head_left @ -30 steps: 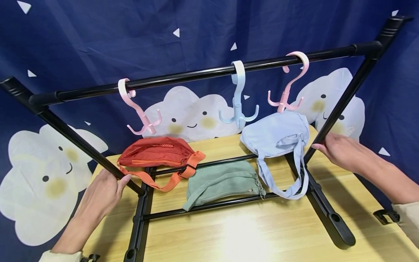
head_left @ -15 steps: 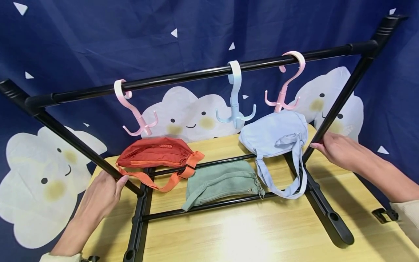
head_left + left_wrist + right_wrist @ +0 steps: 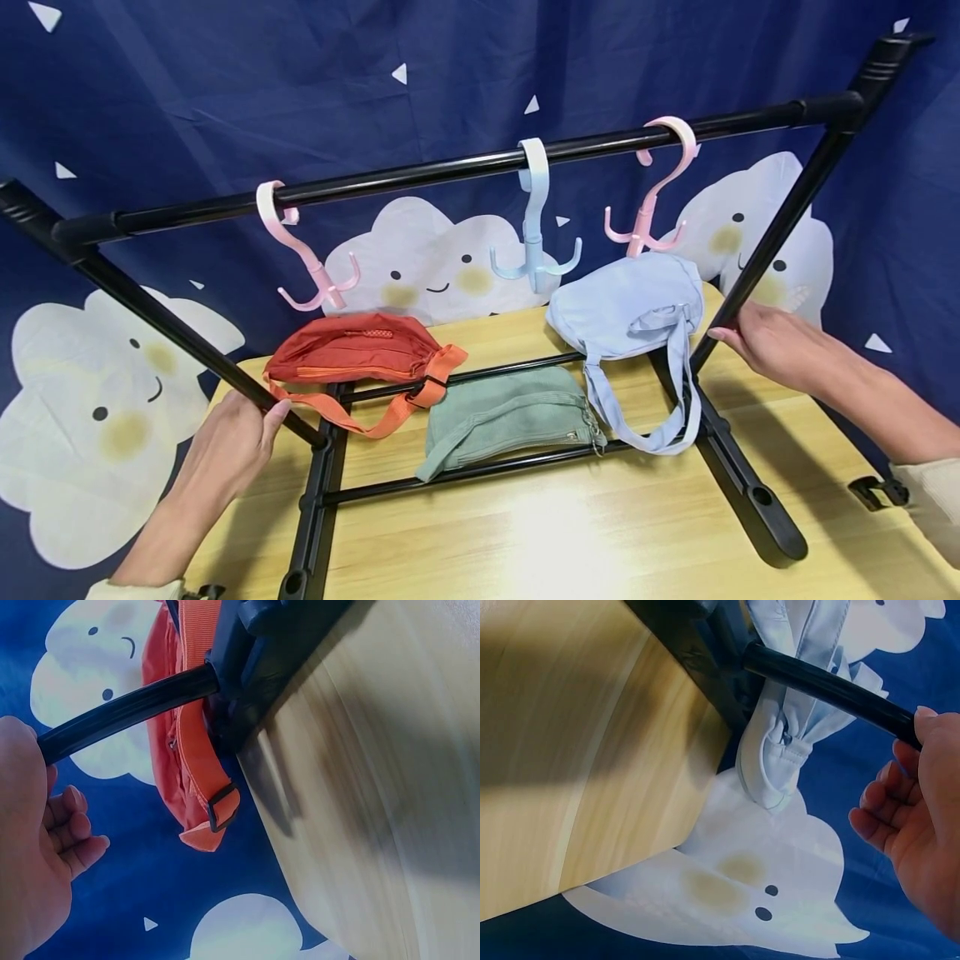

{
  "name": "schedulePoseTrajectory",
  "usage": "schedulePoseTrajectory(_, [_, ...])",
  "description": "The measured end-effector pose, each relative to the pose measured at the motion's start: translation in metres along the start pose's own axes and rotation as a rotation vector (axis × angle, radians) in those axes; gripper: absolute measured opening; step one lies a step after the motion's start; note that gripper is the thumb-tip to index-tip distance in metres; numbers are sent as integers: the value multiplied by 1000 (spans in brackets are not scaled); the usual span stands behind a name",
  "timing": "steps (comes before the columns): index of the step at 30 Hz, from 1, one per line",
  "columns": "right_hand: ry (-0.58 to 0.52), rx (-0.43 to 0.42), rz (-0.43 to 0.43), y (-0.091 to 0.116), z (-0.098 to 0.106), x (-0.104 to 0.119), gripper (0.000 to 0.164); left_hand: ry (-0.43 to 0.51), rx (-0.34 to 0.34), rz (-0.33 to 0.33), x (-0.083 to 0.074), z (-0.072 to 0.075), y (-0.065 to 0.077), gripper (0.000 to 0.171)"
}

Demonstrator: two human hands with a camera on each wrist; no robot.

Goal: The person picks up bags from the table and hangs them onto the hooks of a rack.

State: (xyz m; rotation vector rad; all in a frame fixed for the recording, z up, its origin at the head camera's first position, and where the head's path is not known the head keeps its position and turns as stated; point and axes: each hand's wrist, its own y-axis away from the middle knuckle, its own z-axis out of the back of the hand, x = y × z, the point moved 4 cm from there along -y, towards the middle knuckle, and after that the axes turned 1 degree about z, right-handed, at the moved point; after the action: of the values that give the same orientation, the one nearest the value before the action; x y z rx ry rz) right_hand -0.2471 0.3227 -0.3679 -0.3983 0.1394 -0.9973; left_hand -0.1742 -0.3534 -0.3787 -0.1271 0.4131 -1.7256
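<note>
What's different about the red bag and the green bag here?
The red bag has a bright orange strap; the green bag has one matching its cloth. The red bag lies farther back, the green bag nearer the front. Both have straps, and neither hangs from the hooks on the rack.

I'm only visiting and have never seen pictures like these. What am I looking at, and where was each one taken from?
There is no robot here, just a person's two bare hands. The wide picture comes from a camera on the head, looking forward and down; the two smaller ones come from cameras on the wrists, one each. The left hand and right hand each grip a side post of a black garment rack on a wood-grain table. Two pink hooks and a light blue hook hang from it. Below lie a red waist bag, a green zip bag and a pale blue bag.
</note>
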Motion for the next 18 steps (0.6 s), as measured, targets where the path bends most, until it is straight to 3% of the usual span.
schedulePoseTrajectory(11, [23, 9, 27, 0, 0, -2, 25, -11, -33, -25, -2, 1, -2, 38])
schedulePoseTrajectory(18, [41, 7, 59, -1, 1, -1, 21, -15, 18, 15, 0, 2, 1, 42])
